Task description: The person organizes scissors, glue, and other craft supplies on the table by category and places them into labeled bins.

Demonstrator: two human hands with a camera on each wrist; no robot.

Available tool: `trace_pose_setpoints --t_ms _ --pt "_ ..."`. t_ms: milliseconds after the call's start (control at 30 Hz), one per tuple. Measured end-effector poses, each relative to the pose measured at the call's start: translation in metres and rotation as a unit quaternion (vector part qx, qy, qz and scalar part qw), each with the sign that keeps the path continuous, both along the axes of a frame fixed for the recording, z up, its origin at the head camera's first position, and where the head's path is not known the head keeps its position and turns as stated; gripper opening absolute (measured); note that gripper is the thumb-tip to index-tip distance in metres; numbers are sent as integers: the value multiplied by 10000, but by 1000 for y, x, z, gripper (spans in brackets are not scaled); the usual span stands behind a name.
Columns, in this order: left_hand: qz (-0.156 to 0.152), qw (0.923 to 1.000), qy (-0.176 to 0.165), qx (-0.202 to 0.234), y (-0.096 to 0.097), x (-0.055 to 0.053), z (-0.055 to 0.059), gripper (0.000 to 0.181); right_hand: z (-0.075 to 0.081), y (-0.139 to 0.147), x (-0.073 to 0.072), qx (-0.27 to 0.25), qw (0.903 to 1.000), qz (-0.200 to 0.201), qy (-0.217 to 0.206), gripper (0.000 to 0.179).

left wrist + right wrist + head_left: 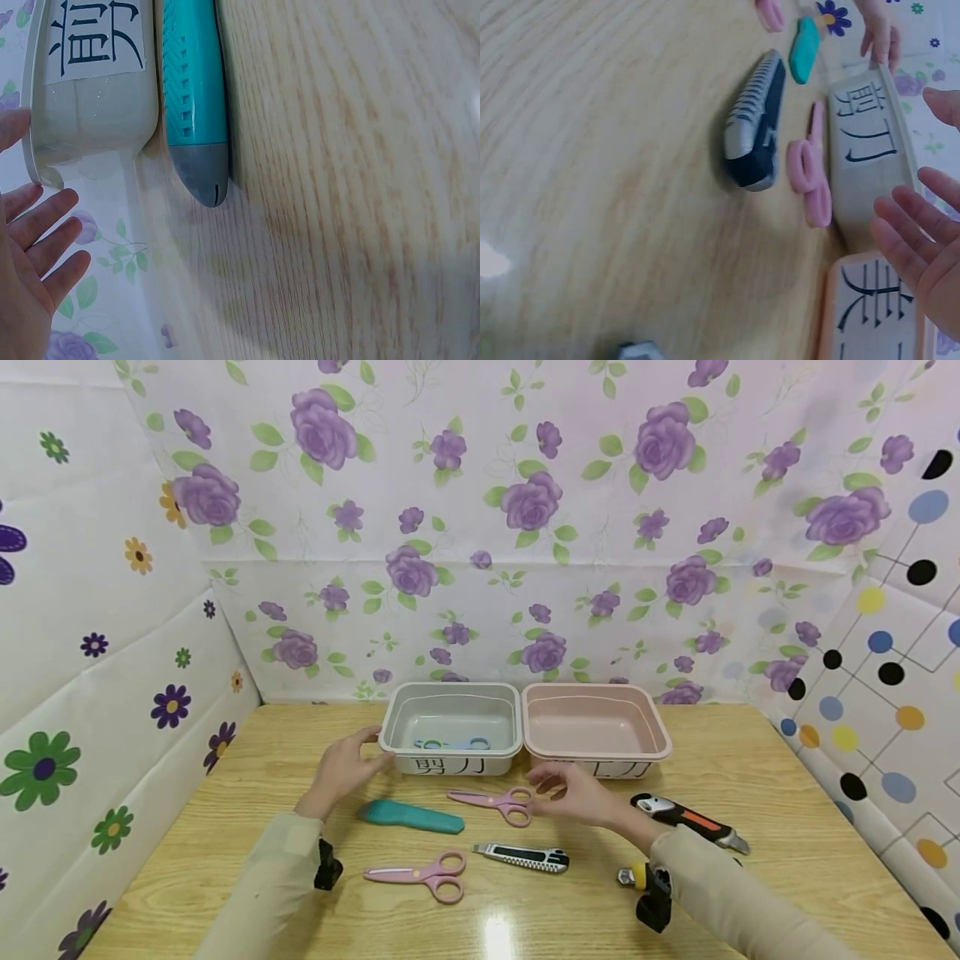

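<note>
The left hand [345, 768] is at the left end of the grey bin [465, 706], its thumb and fingers loosely extended, touching the rim at the near left corner. The right hand [577, 795] is open and grips nothing; its fingers are loosely spread in front of the pink bin [592, 718], just right of the handles of the far pink scissors [491, 800]. Whether its fingertips touch the pink bin, I cannot tell.

The far pink scissors lie on the wooden table [585, 927] in front of the grey bin, blades pointing left. Inside that bin lies a pair of blue and green scissors [478, 743]. The two bins stand side by side against the floral backdrop [480, 610], each with dark characters on its near wall.

Nearer on the left are a teal cutter [412, 816] with a grey tip and the near pink scissors [431, 872], also pointing left. A silver and black knife [521, 857] lies at the middle. On the right, a black and orange knife [690, 819] lies beyond the right forearm, and a yellow tool [639, 876] is partly hidden by the wrist camera.
</note>
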State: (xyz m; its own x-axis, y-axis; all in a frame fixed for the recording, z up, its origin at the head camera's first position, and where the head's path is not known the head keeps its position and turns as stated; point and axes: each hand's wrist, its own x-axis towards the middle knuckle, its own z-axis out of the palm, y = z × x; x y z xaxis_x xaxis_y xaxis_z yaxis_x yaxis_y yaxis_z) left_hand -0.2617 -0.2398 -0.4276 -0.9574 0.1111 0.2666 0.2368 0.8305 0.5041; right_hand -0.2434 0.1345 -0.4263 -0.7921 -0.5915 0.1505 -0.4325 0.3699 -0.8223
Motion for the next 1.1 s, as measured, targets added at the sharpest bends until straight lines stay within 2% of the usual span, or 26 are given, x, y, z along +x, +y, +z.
trace_pose_setpoints --t_ms 267,367,533,833,1100 --pt "34 10000 -14 -45 -1 -1 -2 58 -15 -2 1 -45 9996 -121 -232 59" --pt "40 10000 5 -49 -1 -1 -2 58 -22 -3 1 108 9995 -202 -235 62" --pt "-4 10000 52 -41 -2 0 -3 57 -30 -6 1 392 9988 -305 -7 67" --pt "-14 10000 44 -21 -1 -1 -2 58 -39 -14 -4 512 9975 -306 384 71" --pt "-23 10000 11 64 0 1 0 56 -43 -19 -8 622 9964 -370 432 73"
